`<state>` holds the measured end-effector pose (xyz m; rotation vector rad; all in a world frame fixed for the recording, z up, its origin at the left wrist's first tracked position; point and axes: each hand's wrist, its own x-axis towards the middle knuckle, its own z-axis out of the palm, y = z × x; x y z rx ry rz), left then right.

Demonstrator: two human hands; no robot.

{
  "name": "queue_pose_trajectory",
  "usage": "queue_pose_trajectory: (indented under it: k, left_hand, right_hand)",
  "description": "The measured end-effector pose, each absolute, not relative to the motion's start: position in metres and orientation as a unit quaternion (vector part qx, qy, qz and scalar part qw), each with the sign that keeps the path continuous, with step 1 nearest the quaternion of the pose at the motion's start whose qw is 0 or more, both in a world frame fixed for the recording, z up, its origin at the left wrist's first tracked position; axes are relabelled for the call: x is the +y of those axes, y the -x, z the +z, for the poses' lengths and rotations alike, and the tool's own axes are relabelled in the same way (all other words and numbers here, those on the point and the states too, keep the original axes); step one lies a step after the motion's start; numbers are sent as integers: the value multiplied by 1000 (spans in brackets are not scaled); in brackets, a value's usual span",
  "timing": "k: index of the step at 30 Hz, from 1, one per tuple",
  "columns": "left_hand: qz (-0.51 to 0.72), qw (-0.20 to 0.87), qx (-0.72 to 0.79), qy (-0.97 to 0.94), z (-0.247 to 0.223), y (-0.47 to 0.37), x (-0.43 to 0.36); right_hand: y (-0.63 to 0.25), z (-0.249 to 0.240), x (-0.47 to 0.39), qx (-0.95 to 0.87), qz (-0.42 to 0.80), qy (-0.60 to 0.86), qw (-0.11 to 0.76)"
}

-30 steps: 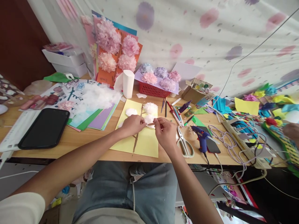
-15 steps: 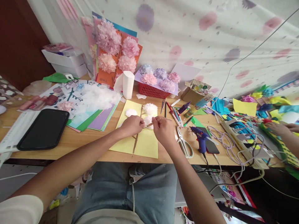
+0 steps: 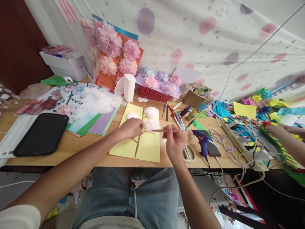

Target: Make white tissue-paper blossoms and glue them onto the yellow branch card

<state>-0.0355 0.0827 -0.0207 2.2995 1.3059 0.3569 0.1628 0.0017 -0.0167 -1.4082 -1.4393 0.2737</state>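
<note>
My right hand [image 3: 175, 140] holds a thin brown stick [image 3: 160, 130] that tapers to a point on its left. Its tip reaches over the lower of two fluffy white puffs [image 3: 152, 124] on a yellow sheet [image 3: 149, 148]. A brown branching stem [image 3: 137, 147] runs up the sheet. My left hand [image 3: 133, 128] rests over the sheet's left half, fingertips curled together beside the stem; whatever they pinch is hidden. Another white puff [image 3: 132, 115] shows just above it. White-handled scissors [image 3: 189, 153] lie partly behind my right hand.
To the right are a blue glue gun [image 3: 202, 140], tangled cables [image 3: 225, 143], a power strip [image 3: 243, 148] and another person's hands [image 3: 277, 130]. Pens [image 3: 175, 117] lie behind. On the left are a black tablet [image 3: 43, 134], coloured paper [image 3: 98, 122] and white fluff [image 3: 95, 100].
My right hand has moved right and slightly down, away from my left hand, so the brown stick shows more. My left hand has shifted slightly left. The view has shifted a little.
</note>
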Motion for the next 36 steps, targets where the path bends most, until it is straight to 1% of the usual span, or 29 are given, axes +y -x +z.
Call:
queue_pose_trajectory:
  k: [3,6,8,11,16,18,20,23,28,31,36]
  left_hand:
    - [160,265,484,-818,-21,37,83]
    - [203,264,481,-811,-23,37,83]
    - [206,238,482,-817,-22,35,83]
    - [180,190,517,-815,-13,37,85]
    - [141,56,680,-717,22,88,101]
    - [119,29,748,-652,33,121,108]
    - [111,33,768,-629,38,150,114]
    - [88,58,759,-643,32,171,122]
    - [45,41,756,-652,14,161,133]
    - [30,48,756,-652,8,152,135]
    - [68,40,767,-637,9,157,133]
  right_hand:
    - [-160,-21,-19,-639,82,568,512]
    - [-158,-30,-40,-732,52,509,449]
    - [-158,-39,-51,-777,25,483,403]
    - [-159,-48,-60,-805,-12,478,351]
    - [-160,-49,-60,-851,-6,441,284]
    - [-161,-50,-59,-859,7,436,269]
    - [-162,-51,-59,-855,17,441,272]
    - [-162,-56,-58,-838,21,458,296]
    - [-161,-63,-58,-817,12,468,336]
    - [-160,-64,-58,-811,7,469,348]
    - [-160,-65,-59,-810,6,469,352]
